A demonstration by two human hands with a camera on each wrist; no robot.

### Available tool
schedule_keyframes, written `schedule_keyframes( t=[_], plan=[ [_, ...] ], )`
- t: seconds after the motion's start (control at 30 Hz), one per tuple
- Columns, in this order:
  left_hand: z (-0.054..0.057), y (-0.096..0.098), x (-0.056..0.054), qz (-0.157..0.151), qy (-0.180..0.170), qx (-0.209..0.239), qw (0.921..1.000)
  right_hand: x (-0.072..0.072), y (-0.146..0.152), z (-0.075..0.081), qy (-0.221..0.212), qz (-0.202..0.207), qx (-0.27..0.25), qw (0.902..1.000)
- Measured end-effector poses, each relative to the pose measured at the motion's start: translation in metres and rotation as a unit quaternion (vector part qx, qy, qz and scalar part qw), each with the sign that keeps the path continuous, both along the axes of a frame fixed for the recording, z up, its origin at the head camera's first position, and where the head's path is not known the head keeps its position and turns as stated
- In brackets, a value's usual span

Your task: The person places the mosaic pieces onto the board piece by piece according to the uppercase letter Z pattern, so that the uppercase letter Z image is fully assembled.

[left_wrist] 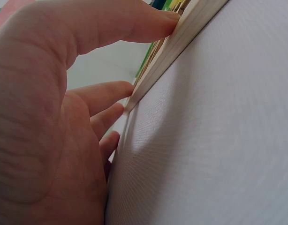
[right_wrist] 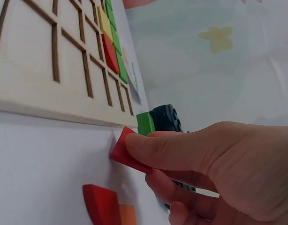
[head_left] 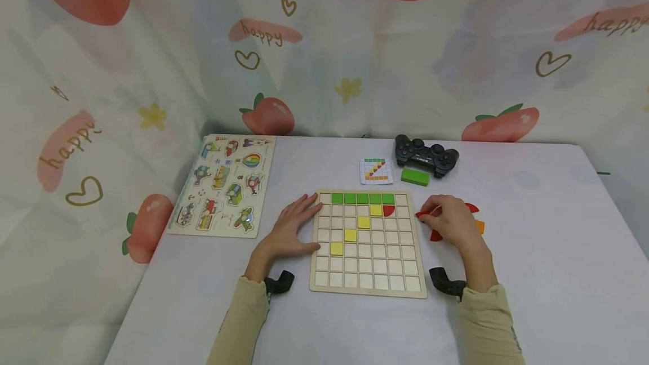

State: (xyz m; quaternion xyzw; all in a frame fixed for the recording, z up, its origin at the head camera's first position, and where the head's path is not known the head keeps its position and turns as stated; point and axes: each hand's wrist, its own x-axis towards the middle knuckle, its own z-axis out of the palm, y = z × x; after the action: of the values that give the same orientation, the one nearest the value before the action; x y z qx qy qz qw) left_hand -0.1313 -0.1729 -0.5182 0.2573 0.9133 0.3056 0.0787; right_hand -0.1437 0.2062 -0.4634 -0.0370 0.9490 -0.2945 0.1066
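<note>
A square wooden grid board (head_left: 365,280) lies flat, with several green squares (head_left: 362,199) along its far row. Several yellow squares (head_left: 350,235) run diagonally across it, and a red rounded piece (head_left: 388,210) sits beside the far yellow one. My left hand (head_left: 293,228) rests at the board's left side, its thumb and fingertips touching the wooden edge (left_wrist: 170,56). To the right of the board, my right hand (head_left: 448,219) pinches a red piece (right_wrist: 127,152) between thumb and fingers, held above the tabletop. Part of that piece is hidden behind the thumb.
Under and beside my right hand lie red pieces (head_left: 472,207) and an orange piece (head_left: 480,227). Beyond the board are a pattern card (head_left: 376,171), a green block (head_left: 415,177) and a black game controller (head_left: 427,155). A picture puzzle board (head_left: 223,185) lies at the left.
</note>
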Motion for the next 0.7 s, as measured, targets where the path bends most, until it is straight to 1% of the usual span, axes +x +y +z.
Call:
schedule_keyframes(
  t=[0.1,0.2,0.33,0.43,0.47,0.57,0.7],
  plan=[
    [0.000,0.000,0.000,-0.001,0.002,0.001,1.0000,0.001,-0.002,0.002,0.011,0.003,-0.022,0.9997],
    [-0.001,0.000,0.000,-0.001,0.005,0.002,1.0000,0.001,-0.007,0.003,0.018,0.020,-0.053,0.9982],
    [-0.001,0.000,0.000,-0.001,0.006,0.003,1.0000,0.000,-0.023,0.001,0.010,0.063,-0.097,0.9932],
    [-0.001,0.000,0.000,0.000,0.005,0.002,1.0000,0.000,-0.039,-0.001,-0.006,0.082,-0.121,0.9893],
    [-0.001,0.000,-0.001,0.000,0.004,0.001,1.0000,0.000,-0.044,-0.002,-0.009,0.082,-0.127,0.9885],
    [-0.002,0.000,-0.001,0.001,0.005,0.000,1.0000,0.001,-0.056,-0.004,-0.014,0.061,-0.140,0.9881],
    [-0.001,0.000,0.000,0.000,0.006,0.003,1.0000,0.003,-0.067,-0.008,-0.011,0.021,-0.140,0.9898]
  ],
)
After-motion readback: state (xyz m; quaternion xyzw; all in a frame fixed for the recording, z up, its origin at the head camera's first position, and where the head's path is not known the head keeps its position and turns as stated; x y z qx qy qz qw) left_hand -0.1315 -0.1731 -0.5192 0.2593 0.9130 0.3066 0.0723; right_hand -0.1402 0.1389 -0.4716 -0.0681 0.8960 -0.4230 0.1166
